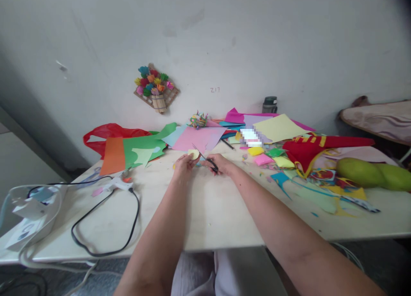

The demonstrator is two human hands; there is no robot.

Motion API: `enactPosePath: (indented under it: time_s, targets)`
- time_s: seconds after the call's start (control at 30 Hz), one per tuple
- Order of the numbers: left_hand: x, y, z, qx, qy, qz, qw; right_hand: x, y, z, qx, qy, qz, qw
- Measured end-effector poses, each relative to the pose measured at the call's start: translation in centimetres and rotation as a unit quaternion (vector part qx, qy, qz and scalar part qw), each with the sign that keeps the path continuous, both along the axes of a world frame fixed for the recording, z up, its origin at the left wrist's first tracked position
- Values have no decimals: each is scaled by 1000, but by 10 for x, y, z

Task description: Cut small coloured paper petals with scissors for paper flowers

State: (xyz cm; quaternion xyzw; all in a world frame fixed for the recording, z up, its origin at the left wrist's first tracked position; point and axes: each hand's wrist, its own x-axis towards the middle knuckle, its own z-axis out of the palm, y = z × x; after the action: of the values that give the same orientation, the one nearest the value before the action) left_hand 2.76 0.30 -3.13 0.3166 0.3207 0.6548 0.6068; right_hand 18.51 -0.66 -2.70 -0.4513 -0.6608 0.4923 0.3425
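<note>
While the right hand point(222, 162) grips scissors point(211, 162), the left hand point(183, 165) pinches a yellow disc point(193, 153) over the worktop point(212, 219); scraps point(281, 181) suggest cutting done, though whether the disc is finished I can't tell.

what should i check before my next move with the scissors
1. Scissors held in the right hand: ok
2. Pale yellow piece held in the left hand: ok
3. Left fingertips out of the blades' path: cannot tell, too small to see
4. Black cable away from both hands: ok, it lies off to the left
5. Tabletop free of scraps: not ok, a blue scrap and others lie on the right
</note>
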Motion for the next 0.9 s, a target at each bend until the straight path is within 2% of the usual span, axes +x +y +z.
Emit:
enactPosePath:
  time_s: [0.9]
  targets:
    - [-3, 4, -3, 5, -20, 11, 1000, 0, -5, 5, -4, -12, 5, 1000]
